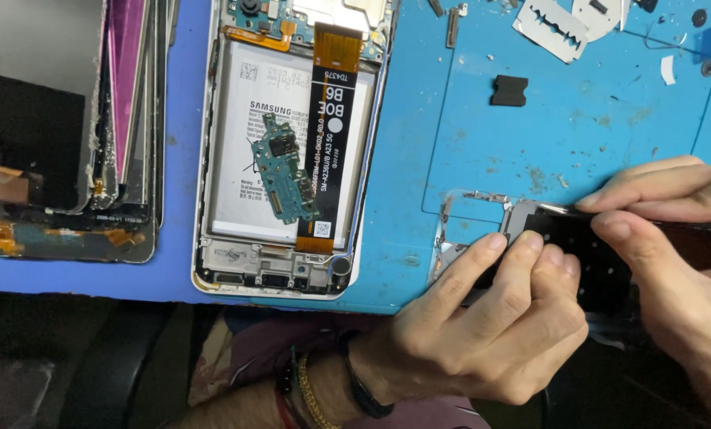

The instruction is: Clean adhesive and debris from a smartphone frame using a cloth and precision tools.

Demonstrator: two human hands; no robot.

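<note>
The black screen panel (585,258) lies at the near edge of the blue work mat (482,135), towards the right, with a bare metal frame corner (458,218) showing beside it. There is one such panel under the hands. The left hand (490,318) comes up from below with its wrist bent; its fingers (514,254) lie flat on the panel's left end and press it down, so the hand steadies the panel without closing around it. The right hand (673,238) enters from the right, its thumb and forefinger pinched together on the panel's upper edge; a thin dark strip seems to run between them, but I cannot tell what it is.

One opened phone (288,143) lies face down left of the hands, well apart from them. Inside its shell sit one white battery (236,151), one black ribbon cable with orange ends (330,135) and one small green circuit board (280,163) resting loose on the battery. At the far left one stack of screen panels (77,119) leans on the mat; their number is unclear. Two razor blades (558,28) lie at the top right, and one small black block (508,90) sits alone on the mat.
</note>
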